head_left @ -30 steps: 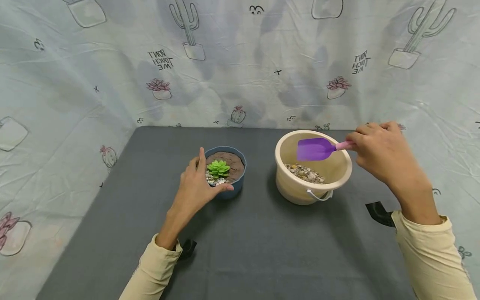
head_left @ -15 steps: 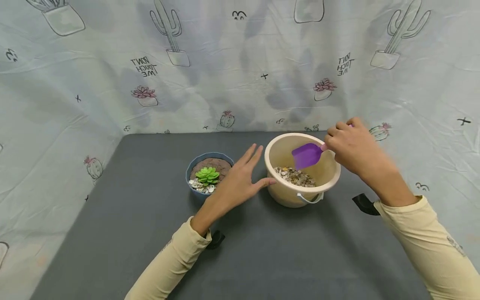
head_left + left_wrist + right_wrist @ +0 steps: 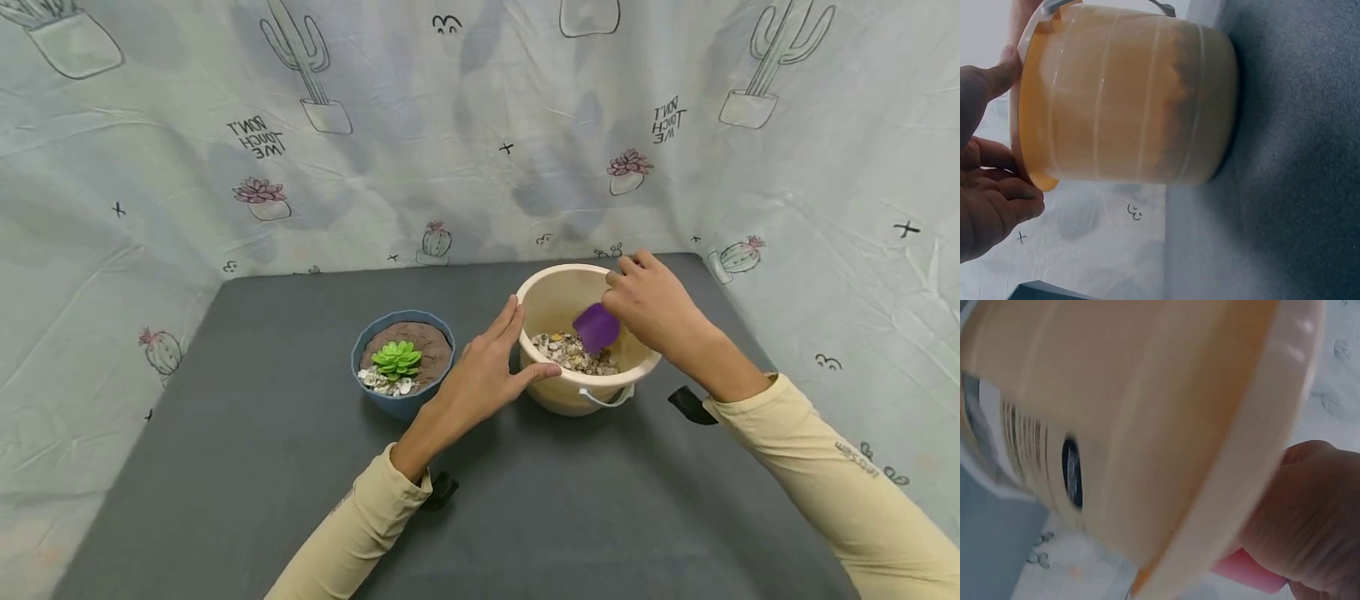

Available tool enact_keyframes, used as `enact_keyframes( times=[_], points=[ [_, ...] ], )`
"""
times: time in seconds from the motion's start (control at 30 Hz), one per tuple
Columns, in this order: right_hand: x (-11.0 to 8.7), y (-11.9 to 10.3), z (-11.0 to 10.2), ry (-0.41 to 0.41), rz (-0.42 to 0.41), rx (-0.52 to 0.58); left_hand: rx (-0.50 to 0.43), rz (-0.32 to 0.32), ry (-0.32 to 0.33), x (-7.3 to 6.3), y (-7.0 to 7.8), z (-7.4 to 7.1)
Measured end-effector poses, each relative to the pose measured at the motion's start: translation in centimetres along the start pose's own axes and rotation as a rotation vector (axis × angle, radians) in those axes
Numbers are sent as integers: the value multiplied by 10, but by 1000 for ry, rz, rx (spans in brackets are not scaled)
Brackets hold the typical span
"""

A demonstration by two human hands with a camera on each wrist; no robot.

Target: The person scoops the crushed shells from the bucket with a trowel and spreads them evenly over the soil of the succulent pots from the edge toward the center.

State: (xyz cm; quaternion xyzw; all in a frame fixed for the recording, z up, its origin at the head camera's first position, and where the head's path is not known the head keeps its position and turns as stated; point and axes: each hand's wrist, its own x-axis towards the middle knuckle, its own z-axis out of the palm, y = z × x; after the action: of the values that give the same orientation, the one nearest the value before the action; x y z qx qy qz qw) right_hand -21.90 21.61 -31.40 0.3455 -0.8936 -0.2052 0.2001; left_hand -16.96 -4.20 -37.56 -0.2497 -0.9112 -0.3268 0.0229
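My right hand [image 3: 660,312] grips the pink handle [image 3: 1250,572] of a small shovel, at the right side of a cream bucket [image 3: 558,400]. Inside the bucket, the shovel's purple blade [image 3: 597,327] points down at the pebbles [image 3: 570,354], its tip at their surface. At the bucket's left, my left hand [image 3: 483,367] holds the rim, thumb in front and fingers along the left side; the left wrist view shows the thumb and bent fingers against the rim [image 3: 1015,112]. Left of that hand stands a blue pot [image 3: 405,404] with brown soil, a green succulent [image 3: 397,358] and white pebbles.
A dark grey cloth [image 3: 247,467] covers the table. Behind and at the sides hangs a pale curtain [image 3: 480,167] printed with cacti. The bucket's white handle [image 3: 611,400] hangs down at its front.
My left hand has moved right from the blue pot to the bucket rim. My right hand has lowered the shovel's blade into the bucket, down to the pebbles. The head view has shifted.
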Motion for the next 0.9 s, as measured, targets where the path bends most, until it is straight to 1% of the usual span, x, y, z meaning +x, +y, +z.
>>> enact_keyframes(
  times=[0.17, 0.27, 0.33, 0.47, 0.57, 0.7, 0.9],
  points=[
    [8, -9, 4, 41, -27, -54, -4, 7, 20, 1, 0, 0],
    [11, -12, 6, 38, -23, -58, 1, 6, 29, 0, 0, 1],
    [13, -14, 8, 20, -20, -39, 6, 10, 33, 0, 0, 2],
    [12, -16, 13, -24, -2, 38, 6, 18, 33, -1, 2, 4],
    [9, -15, 17, -58, 38, 96, 9, 26, 40, 0, 3, 5],
    [2, -11, 21, -75, 96, 213, 14, 33, 52, -1, 3, 6],
    [-7, -6, 23, -54, 152, 409, 39, 22, 64, -1, 4, 7]
  ],
)
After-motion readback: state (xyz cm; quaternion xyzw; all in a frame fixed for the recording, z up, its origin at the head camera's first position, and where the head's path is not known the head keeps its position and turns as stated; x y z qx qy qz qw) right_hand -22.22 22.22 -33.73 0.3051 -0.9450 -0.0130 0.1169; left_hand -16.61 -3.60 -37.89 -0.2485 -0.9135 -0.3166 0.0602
